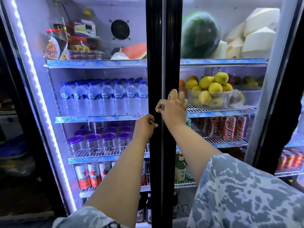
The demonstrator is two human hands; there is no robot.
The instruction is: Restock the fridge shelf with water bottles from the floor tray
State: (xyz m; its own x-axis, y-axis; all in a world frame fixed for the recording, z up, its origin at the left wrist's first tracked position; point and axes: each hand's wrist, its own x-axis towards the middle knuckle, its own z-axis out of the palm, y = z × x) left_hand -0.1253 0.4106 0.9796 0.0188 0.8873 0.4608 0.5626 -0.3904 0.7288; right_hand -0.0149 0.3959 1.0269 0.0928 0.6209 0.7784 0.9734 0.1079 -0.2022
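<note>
Left hand (144,127) and right hand (172,109) gripping black door edges (162,63), Aqua bottles (105,97), Bintang cans (88,176), Coca-Cola cans (230,129)

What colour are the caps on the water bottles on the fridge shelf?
Blue, on the water bottles; seen in the head view.

Both hands reach to the black door frames (164,63) at the middle of a two-door fridge. The left hand (144,127) has its fingers curled on the edge of the left frame; the right hand (172,109) grips the right frame just above it. Behind the left glass, water bottles (103,97) fill the second shelf (98,119), with purple-lidded jars (97,142) below and red-star cans (90,175) under those. Behind the right glass sit a watermelon (199,35), a tub of lemons (212,91) and cola cans (230,129).
</note>
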